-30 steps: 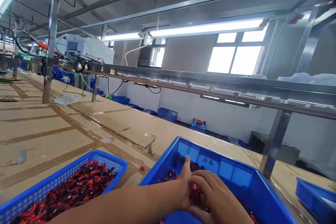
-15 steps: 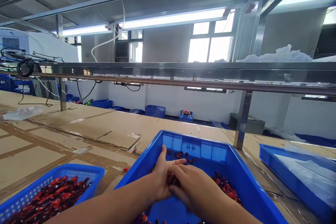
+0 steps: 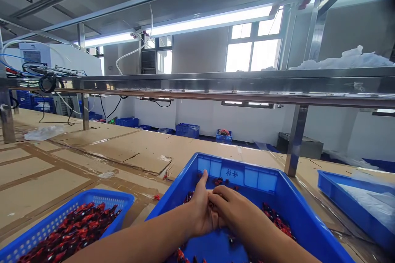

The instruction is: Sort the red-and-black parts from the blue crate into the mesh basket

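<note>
My left hand (image 3: 204,209) is over the large blue tray (image 3: 203,160), thumb raised and palm turned towards my right hand. The right hand (image 3: 233,205) lies across that palm with its fingers curled in, touching it. Their overlap hides the left fingers and anything between the hands. Small shiny red and black pieces (image 3: 279,222) lie along the tray's right side, with more at its far end and near edge. A few dark bits show below my right hand. To the left, a blue perforated basket (image 3: 123,200) holds a heap of similar red and black pieces (image 3: 78,228).
Cardboard sheets (image 3: 132,158) joined with brown tape cover the table. A loose red piece (image 3: 156,197) lies between basket and tray. At right are a metal post (image 3: 296,139) and another blue tray (image 3: 327,185) with white plastic. A metal shelf (image 3: 197,84) crosses ahead.
The view has shifted, so the tray and basket appear farther right. My right hand has closed farther over the left palm, covering the dark red pieces seen there before.
</note>
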A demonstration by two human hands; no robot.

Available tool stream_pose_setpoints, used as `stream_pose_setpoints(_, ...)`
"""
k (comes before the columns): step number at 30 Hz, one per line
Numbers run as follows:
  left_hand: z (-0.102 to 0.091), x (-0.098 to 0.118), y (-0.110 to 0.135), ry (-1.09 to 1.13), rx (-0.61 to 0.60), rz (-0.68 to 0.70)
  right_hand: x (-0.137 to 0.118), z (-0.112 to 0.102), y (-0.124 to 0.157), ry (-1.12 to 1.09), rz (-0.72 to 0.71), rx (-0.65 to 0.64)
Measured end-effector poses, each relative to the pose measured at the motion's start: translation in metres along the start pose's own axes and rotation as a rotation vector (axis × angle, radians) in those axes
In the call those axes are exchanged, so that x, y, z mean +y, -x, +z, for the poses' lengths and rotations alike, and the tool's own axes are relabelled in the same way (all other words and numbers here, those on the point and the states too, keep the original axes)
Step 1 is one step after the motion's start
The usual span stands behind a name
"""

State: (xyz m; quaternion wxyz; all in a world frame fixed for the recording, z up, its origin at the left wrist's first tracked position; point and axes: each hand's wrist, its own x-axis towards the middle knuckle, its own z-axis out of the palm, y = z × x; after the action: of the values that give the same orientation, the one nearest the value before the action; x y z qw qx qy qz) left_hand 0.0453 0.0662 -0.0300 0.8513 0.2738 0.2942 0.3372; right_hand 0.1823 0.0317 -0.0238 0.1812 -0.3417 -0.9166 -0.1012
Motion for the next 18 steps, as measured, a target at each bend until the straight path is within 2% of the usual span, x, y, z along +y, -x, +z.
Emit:
stream_pose_setpoints(5, 0.005, -0.003, 0.002, 0.014, 0.027, -0.013, 0.007, -0.001, -0.004, 0.086, 0.008, 0.016)
stream_pose_setpoints(9, 0.005, -0.001, 0.001, -0.019, 0.006, -0.067, 0.009, -0.001, -0.004, 0.041, 0.024, 0.096)
stream_pose_setpoints(12, 0.006, 0.0, 0.001, -0.034, 0.002, -0.068, 0.006, -0.006, -0.003, -0.096, 0.088, 0.138)
stream_pose_setpoints(16, 0.004, -0.002, -0.003, -0.127, 0.145, -0.044, 0.003, -0.015, -0.002, -0.368, 0.304, 0.156)
stream_pose_setpoints(18, 0.002, -0.003, -0.006, -0.185, 0.164, -0.07, 0.003, -0.018, -0.002, -0.491, 0.358, 0.17)
